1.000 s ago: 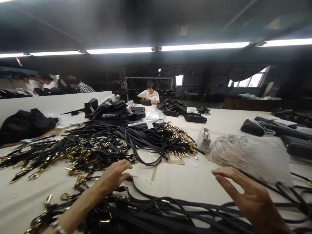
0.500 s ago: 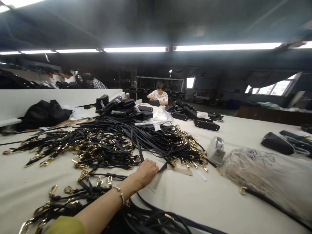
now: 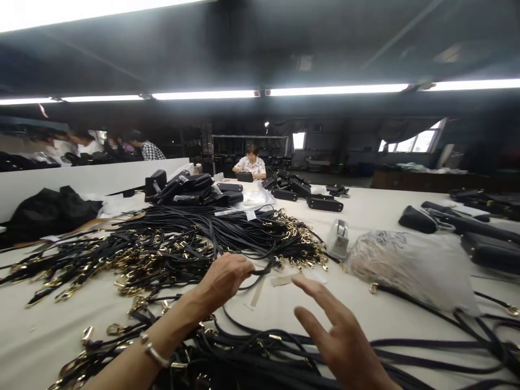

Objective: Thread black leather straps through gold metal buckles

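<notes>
My left hand [image 3: 228, 275], with a bracelet on the wrist, is closed around a black strap [image 3: 263, 270] at the near edge of a large strap pile [image 3: 231, 230]. Many of these straps end in gold-coloured clasps. To the right, my right hand [image 3: 340, 331] hangs above the table with thumb and fingers apart, holding nothing. Below both hands lies a second heap of black straps [image 3: 264, 355] with gold clasps, partly covered by my forearms.
On the pale table [image 3: 284, 311] stand a tape dispenser [image 3: 338, 238] and a filled plastic bag [image 3: 410, 265]. Black bags [image 3: 189, 189] are piled farther back, more [image 3: 418, 219] at right. A co-worker [image 3: 251, 163] sits at the far end.
My right hand has come into view from the lower right. My left hand has lifted slightly with the strap in it. The view has turned a little to the right.
</notes>
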`<action>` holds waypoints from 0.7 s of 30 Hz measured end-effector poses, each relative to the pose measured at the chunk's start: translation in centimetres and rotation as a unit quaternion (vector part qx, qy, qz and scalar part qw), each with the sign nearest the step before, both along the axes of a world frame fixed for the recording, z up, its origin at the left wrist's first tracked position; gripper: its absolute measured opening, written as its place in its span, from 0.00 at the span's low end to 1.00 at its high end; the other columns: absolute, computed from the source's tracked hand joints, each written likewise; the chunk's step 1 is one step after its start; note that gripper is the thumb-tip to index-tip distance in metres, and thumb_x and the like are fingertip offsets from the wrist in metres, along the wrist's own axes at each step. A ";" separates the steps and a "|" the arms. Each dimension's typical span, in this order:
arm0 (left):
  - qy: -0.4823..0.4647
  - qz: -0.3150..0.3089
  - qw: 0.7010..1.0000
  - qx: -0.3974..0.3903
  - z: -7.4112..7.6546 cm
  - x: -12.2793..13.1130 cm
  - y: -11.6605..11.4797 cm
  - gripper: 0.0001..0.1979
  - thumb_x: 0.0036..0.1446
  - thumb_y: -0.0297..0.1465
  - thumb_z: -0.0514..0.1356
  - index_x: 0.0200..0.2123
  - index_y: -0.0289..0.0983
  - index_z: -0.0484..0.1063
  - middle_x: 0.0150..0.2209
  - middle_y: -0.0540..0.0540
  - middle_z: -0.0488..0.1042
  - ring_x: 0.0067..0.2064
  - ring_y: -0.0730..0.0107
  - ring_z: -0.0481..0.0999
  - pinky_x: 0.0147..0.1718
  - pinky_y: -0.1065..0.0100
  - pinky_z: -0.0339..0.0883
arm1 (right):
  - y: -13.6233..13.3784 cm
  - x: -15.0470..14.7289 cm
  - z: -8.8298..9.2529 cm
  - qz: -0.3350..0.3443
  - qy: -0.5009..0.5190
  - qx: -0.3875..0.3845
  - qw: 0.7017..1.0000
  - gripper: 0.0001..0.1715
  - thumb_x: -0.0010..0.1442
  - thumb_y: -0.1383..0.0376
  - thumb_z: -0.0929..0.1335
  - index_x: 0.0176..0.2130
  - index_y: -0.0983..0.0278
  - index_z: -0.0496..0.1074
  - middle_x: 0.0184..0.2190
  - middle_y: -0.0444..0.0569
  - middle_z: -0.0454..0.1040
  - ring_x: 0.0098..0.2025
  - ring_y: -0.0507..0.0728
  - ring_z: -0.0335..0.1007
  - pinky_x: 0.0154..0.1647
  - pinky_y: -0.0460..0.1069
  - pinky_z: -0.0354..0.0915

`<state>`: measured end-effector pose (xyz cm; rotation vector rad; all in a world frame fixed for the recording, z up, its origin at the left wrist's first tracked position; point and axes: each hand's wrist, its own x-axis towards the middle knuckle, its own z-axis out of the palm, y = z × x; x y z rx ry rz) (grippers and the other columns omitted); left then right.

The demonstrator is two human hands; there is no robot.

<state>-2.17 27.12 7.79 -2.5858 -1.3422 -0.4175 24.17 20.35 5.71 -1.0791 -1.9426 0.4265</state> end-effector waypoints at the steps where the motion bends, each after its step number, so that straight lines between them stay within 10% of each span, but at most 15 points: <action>1: -0.015 -0.029 0.999 -0.007 0.9 0.2 -0.9 0.06 0.65 0.27 0.58 0.39 0.39 0.75 0.34 0.48 0.78 0.37 0.66 0.75 0.40 0.67 0.65 | 0.8 -0.8 0.5 0.015 -0.008 0.003 1.000 0.26 0.64 0.59 0.66 0.61 0.59 0.66 0.60 0.55 0.68 0.63 0.65 0.60 0.65 0.62 0.58; 5: -0.131 -0.140 0.980 -0.056 4.0 0.5 -5.1 0.08 0.66 0.30 0.56 0.42 0.40 0.76 0.33 0.49 0.77 0.36 0.69 0.74 0.38 0.71 0.63 | 3.5 -3.4 1.5 0.156 0.027 -0.088 0.983 0.14 0.62 0.59 0.68 0.46 0.61 0.77 0.49 0.54 0.76 0.56 0.64 0.66 0.64 0.62 0.55; 7: -0.177 -0.139 0.971 -0.081 5.0 -0.4 -6.6 0.10 0.67 0.31 0.55 0.42 0.40 0.77 0.31 0.50 0.75 0.34 0.70 0.73 0.34 0.72 0.62 | 3.9 -3.4 1.7 0.197 0.053 -0.158 0.966 0.17 0.62 0.55 0.67 0.32 0.64 0.77 0.32 0.50 0.76 0.37 0.59 0.72 0.46 0.54 0.68; 10: -0.224 -0.086 0.963 -0.121 5.8 -3.1 -7.7 0.11 0.66 0.34 0.55 0.40 0.39 0.78 0.31 0.51 0.75 0.32 0.71 0.73 0.32 0.74 0.63 | 2.9 -1.3 2.4 0.202 0.066 -0.230 0.950 0.21 0.57 0.51 0.71 0.29 0.67 0.75 0.22 0.42 0.67 0.22 0.50 0.59 0.23 0.44 0.58; 21: -0.144 0.008 0.983 -0.117 3.5 -8.7 -9.5 0.14 0.61 0.40 0.56 0.36 0.41 0.78 0.33 0.50 0.81 0.35 0.65 0.79 0.35 0.73 0.68 | -7.2 7.7 2.8 0.131 0.007 -0.400 0.907 0.12 0.59 0.59 0.69 0.34 0.67 0.74 0.21 0.42 0.72 0.17 0.46 0.58 0.17 0.40 0.53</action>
